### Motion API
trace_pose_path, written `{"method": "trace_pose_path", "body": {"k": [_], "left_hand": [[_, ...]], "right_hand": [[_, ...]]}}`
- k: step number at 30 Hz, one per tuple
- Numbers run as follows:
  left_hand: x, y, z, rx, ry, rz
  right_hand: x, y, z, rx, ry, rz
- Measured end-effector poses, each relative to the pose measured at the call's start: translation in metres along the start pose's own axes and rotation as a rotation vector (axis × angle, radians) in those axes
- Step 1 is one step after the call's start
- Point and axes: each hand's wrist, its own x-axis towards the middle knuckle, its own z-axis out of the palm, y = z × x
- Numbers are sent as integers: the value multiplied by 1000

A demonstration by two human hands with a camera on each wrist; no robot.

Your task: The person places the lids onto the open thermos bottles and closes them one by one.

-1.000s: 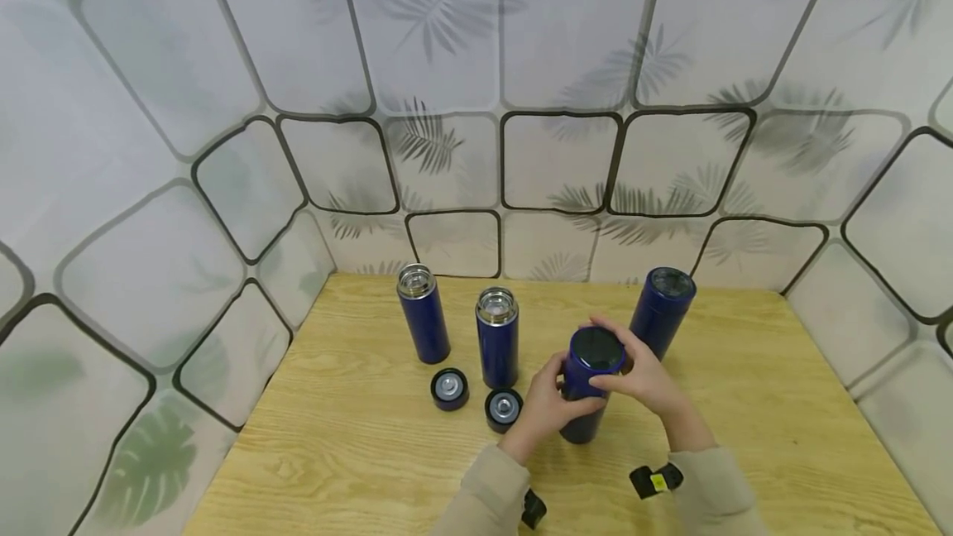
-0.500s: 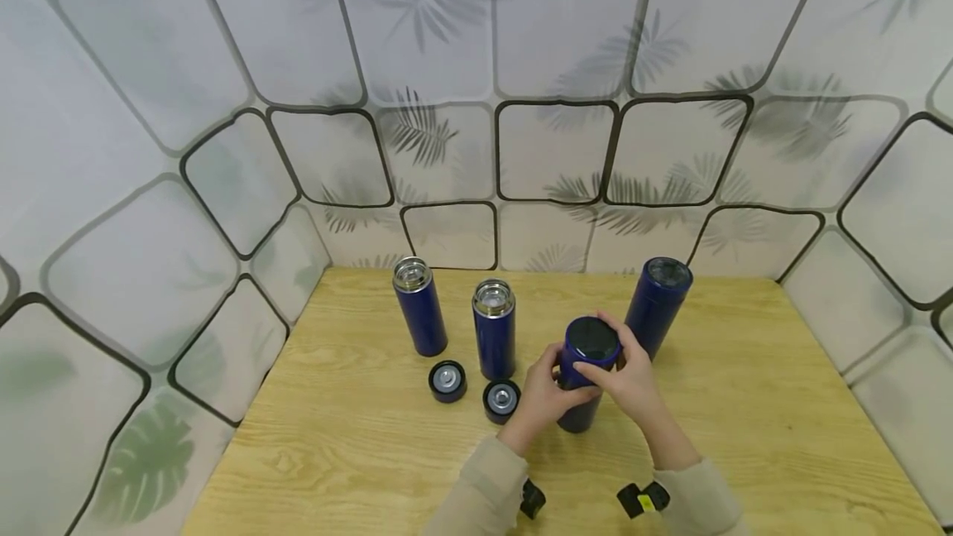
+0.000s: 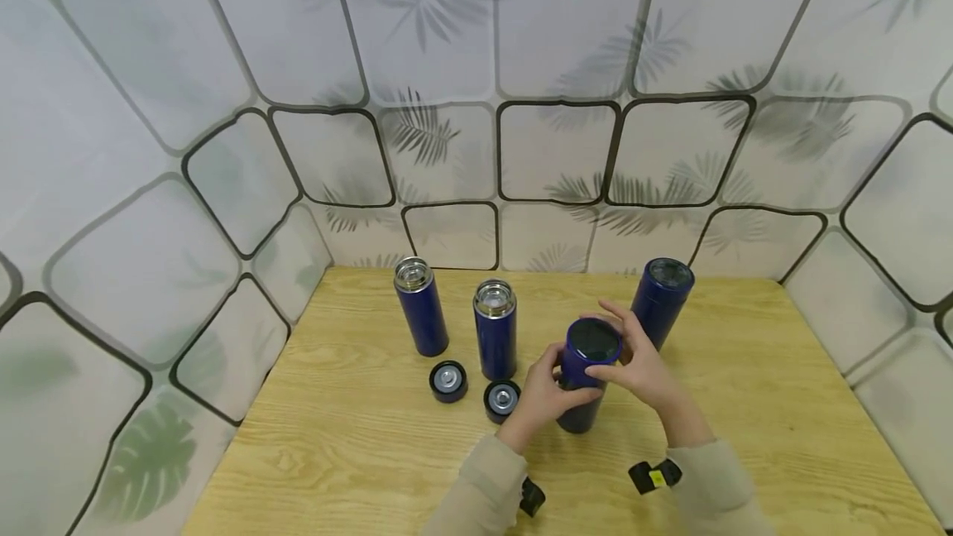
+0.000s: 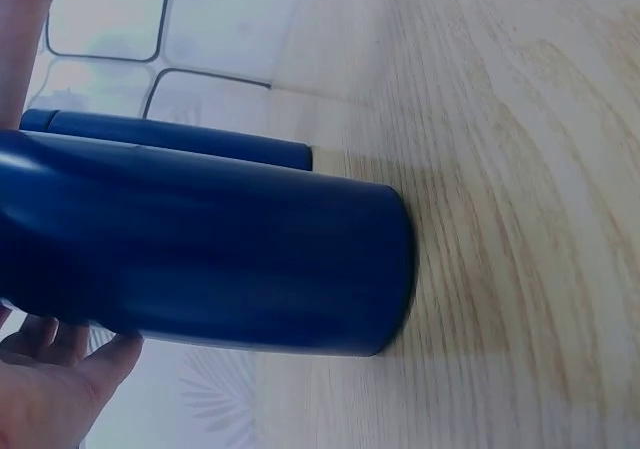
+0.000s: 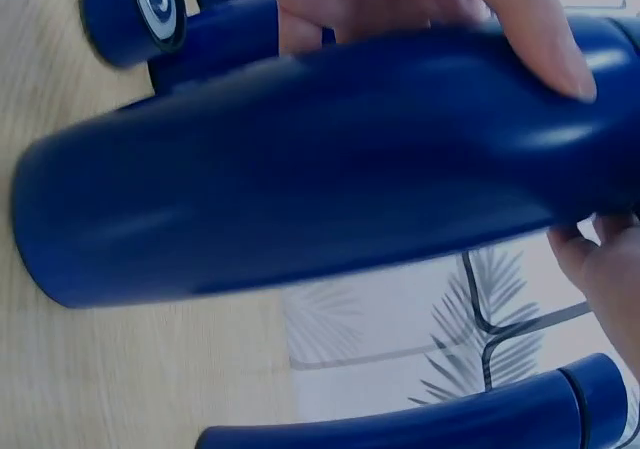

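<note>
A dark blue thermos flask [image 3: 582, 404] stands on the table in front of me, its black-topped lid [image 3: 594, 341] still on the neck. My left hand [image 3: 545, 394] grips its upper body from the left, thumb in front. At the lid's right side is my right hand [image 3: 642, 361], with thumb in front and fingers spread round the back. In the right wrist view the left thumb [image 5: 545, 39] lies along the blue body, while right fingers [image 5: 590, 254] touch it near the lid. The left wrist view shows the flask's base on the wood.
Two uncapped blue flasks [image 3: 421, 317] [image 3: 495, 337] stand to the left with steel necks showing. Their lids [image 3: 448, 381] [image 3: 502, 399] lie upturned in front of them. Behind my right hand stands another capped flask [image 3: 663, 296]. Patterned cloth walls [image 3: 558, 155] border the wooden table [image 3: 357, 453].
My right wrist swung left, then back right, with the fingers shifting round the lid. The left hand kept its grip on the flask. The head view tilted slightly.
</note>
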Motion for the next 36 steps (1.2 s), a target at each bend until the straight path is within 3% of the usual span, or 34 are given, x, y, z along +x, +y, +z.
{"method": "trace_pose_path", "body": {"k": [4, 13, 19, 24, 28, 36], "left_hand": [[-2, 8, -2, 14, 2, 3], [-4, 7, -2, 7, 2, 10], [-1, -6, -2, -15, -34, 5], [3, -28, 4, -9, -37, 16], [2, -32, 4, -1, -41, 22], [2, -30, 5, 41, -22, 71]], "right_hand": [[-4, -2, 9, -62, 86, 26], [-8, -4, 27, -187, 280, 90], [-9, -1, 28, -212, 266, 72], [-17, 1, 29, -228, 271, 221], [-22, 3, 31, -277, 307, 303], [-24, 4, 33, -363, 375, 344]]}}
